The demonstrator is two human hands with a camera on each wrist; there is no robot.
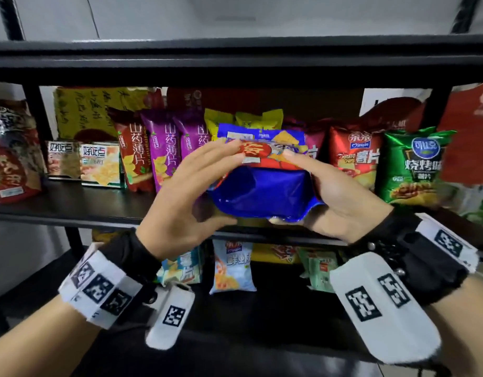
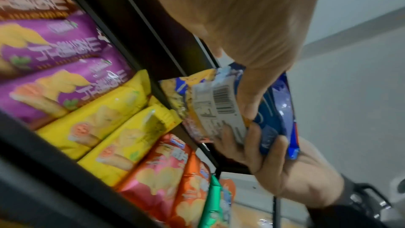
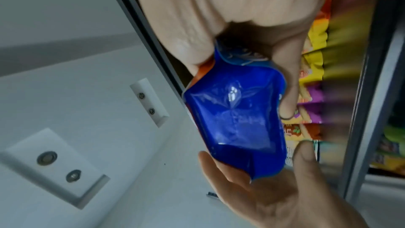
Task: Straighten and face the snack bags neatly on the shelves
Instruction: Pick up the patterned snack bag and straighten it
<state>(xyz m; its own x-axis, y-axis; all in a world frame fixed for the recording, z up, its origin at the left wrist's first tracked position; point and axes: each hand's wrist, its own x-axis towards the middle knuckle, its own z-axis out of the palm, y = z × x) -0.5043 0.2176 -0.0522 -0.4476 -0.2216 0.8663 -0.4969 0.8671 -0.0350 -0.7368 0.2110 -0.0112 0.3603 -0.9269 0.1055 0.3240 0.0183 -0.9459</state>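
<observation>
Both hands, left hand (image 1: 180,197) and right hand (image 1: 335,197), clasped a glossy blue foil snack bag (image 1: 262,191) near the black shelf (image 1: 71,205); only the left wrist view showed its barcode (image 2: 223,100).

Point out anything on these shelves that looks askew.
The blue snack bag is tipped bottom-out, held off the shelf between the left hand and right hand. The other bags on that shelf stand upright.
</observation>
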